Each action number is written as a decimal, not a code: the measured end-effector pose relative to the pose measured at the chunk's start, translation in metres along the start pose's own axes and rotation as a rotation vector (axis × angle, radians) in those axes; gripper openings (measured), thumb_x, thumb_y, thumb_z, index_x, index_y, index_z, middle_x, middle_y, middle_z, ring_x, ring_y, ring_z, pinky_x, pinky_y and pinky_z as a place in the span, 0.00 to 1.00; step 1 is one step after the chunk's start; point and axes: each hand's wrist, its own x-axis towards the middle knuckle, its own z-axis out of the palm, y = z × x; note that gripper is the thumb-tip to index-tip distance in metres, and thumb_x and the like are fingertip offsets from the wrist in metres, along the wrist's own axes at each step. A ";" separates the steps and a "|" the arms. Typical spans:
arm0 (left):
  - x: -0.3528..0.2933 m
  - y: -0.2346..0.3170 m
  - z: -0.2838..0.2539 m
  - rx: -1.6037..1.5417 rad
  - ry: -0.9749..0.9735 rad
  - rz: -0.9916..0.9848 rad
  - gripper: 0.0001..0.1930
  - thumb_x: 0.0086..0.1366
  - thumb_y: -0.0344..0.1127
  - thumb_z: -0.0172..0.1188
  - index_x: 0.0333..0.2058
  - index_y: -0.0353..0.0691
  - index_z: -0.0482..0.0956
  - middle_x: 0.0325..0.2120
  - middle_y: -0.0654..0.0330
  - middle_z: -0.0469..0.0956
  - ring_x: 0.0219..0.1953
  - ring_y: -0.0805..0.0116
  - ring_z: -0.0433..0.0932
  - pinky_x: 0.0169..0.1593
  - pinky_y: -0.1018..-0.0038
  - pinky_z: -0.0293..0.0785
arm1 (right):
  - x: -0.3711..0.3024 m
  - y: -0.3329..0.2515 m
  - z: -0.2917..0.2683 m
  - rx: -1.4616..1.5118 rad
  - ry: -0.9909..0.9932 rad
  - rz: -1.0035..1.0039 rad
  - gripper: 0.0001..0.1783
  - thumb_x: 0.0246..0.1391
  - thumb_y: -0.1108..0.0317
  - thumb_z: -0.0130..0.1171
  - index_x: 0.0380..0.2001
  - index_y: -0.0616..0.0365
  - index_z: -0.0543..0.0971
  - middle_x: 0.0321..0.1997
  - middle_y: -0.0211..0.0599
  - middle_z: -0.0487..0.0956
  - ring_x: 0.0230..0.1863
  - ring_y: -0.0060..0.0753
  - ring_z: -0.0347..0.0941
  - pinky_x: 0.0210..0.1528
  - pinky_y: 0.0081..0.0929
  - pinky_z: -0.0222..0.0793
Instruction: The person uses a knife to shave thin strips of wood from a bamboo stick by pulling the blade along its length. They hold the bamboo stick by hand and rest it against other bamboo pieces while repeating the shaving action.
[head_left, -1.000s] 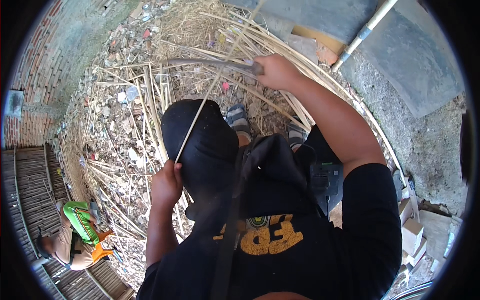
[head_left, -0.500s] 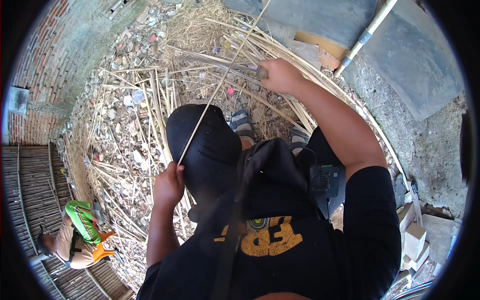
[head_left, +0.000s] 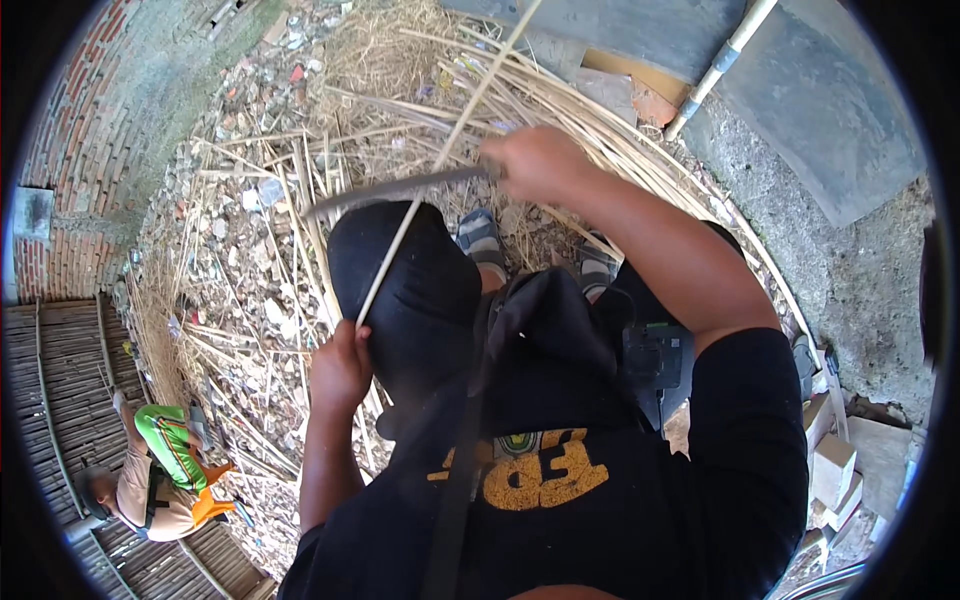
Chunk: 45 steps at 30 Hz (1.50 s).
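My left hand (head_left: 340, 372) is closed round the near end of a long, pale bamboo strip (head_left: 392, 252). From there the strip slants up and away to the right, passing over my black-clad left knee (head_left: 385, 280). In my right hand (head_left: 540, 165) is the handle of a machete (head_left: 390, 188), its fingers wrapped tight. The long dark blade points left and crosses the strip just beyond the knee, slightly blurred. Whether its edge bites into the bamboo I cannot tell.
Split bamboo strips (head_left: 590, 125) lie in a heap beyond my sandalled feet (head_left: 482, 240). Rubble and litter (head_left: 235, 240) cover the ground at left. Another person (head_left: 150, 480) sits at the lower left by a slatted bamboo wall (head_left: 50, 370). A pale pole (head_left: 720, 65) leans at the right.
My right hand has moved left with the machete, and its blade now lies across the bamboo strip. The strip shows a wider face. My left hand has barely moved.
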 end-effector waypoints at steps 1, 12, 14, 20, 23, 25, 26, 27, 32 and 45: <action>0.003 0.001 0.001 -0.027 0.013 0.014 0.13 0.74 0.41 0.51 0.33 0.39 0.68 0.18 0.40 0.76 0.24 0.34 0.77 0.27 0.44 0.69 | 0.004 0.011 -0.001 0.035 0.003 0.031 0.18 0.46 0.61 0.66 0.43 0.49 0.81 0.30 0.45 0.82 0.37 0.55 0.80 0.39 0.51 0.75; 0.006 0.002 0.003 -0.032 0.010 0.031 0.14 0.74 0.41 0.52 0.32 0.38 0.67 0.18 0.40 0.75 0.23 0.33 0.77 0.26 0.45 0.69 | 0.007 0.016 0.000 0.054 0.065 0.053 0.13 0.45 0.64 0.65 0.37 0.49 0.79 0.29 0.42 0.82 0.36 0.54 0.81 0.37 0.51 0.75; 0.007 0.003 0.000 -0.009 0.018 0.037 0.14 0.74 0.41 0.52 0.32 0.38 0.67 0.18 0.40 0.76 0.24 0.33 0.77 0.26 0.45 0.69 | 0.005 0.010 -0.012 0.018 0.040 0.050 0.11 0.47 0.65 0.63 0.37 0.47 0.80 0.30 0.41 0.82 0.37 0.51 0.81 0.39 0.49 0.75; 0.000 0.003 0.004 -0.029 -0.008 -0.016 0.14 0.74 0.42 0.51 0.32 0.39 0.68 0.18 0.40 0.76 0.24 0.33 0.76 0.28 0.44 0.69 | 0.001 -0.002 0.000 0.009 0.003 -0.018 0.10 0.49 0.66 0.60 0.37 0.47 0.80 0.33 0.41 0.83 0.38 0.50 0.81 0.40 0.48 0.76; 0.008 0.009 -0.004 -0.025 -0.013 0.005 0.15 0.74 0.42 0.51 0.31 0.39 0.68 0.19 0.40 0.76 0.24 0.33 0.76 0.28 0.44 0.69 | 0.000 0.014 -0.008 -0.019 0.017 0.111 0.10 0.49 0.67 0.60 0.38 0.47 0.80 0.33 0.41 0.83 0.39 0.50 0.81 0.41 0.48 0.76; 0.006 0.006 -0.004 -0.025 0.000 0.006 0.14 0.75 0.42 0.51 0.32 0.39 0.68 0.18 0.40 0.76 0.24 0.32 0.76 0.27 0.44 0.69 | 0.000 0.010 -0.007 -0.004 0.043 0.040 0.11 0.48 0.66 0.62 0.38 0.47 0.79 0.32 0.41 0.82 0.37 0.50 0.81 0.39 0.49 0.76; 0.003 0.003 -0.002 -0.026 0.005 0.008 0.14 0.75 0.42 0.51 0.32 0.39 0.68 0.18 0.40 0.76 0.24 0.32 0.76 0.27 0.44 0.68 | 0.002 0.007 -0.006 0.005 0.078 0.007 0.12 0.46 0.66 0.63 0.37 0.48 0.79 0.31 0.42 0.82 0.37 0.51 0.81 0.39 0.49 0.76; -0.001 0.000 0.001 -0.024 -0.005 0.007 0.14 0.75 0.42 0.50 0.32 0.39 0.68 0.18 0.39 0.76 0.24 0.32 0.76 0.27 0.44 0.68 | 0.001 0.000 -0.002 0.024 0.103 -0.018 0.13 0.44 0.66 0.65 0.36 0.50 0.78 0.30 0.42 0.82 0.36 0.51 0.81 0.38 0.49 0.76; 0.005 0.002 0.006 -0.047 0.019 0.031 0.15 0.75 0.42 0.49 0.32 0.38 0.68 0.19 0.40 0.75 0.23 0.32 0.75 0.27 0.43 0.67 | 0.004 0.026 0.006 -0.026 0.141 0.123 0.12 0.45 0.66 0.64 0.36 0.50 0.78 0.31 0.43 0.82 0.36 0.51 0.81 0.38 0.50 0.76; 0.004 -0.005 -0.004 -0.067 0.002 0.079 0.16 0.76 0.43 0.47 0.31 0.38 0.68 0.19 0.40 0.75 0.24 0.33 0.75 0.27 0.45 0.67 | 0.009 0.054 -0.015 -0.018 0.235 0.264 0.19 0.49 0.63 0.61 0.46 0.51 0.79 0.33 0.47 0.84 0.35 0.51 0.82 0.39 0.50 0.78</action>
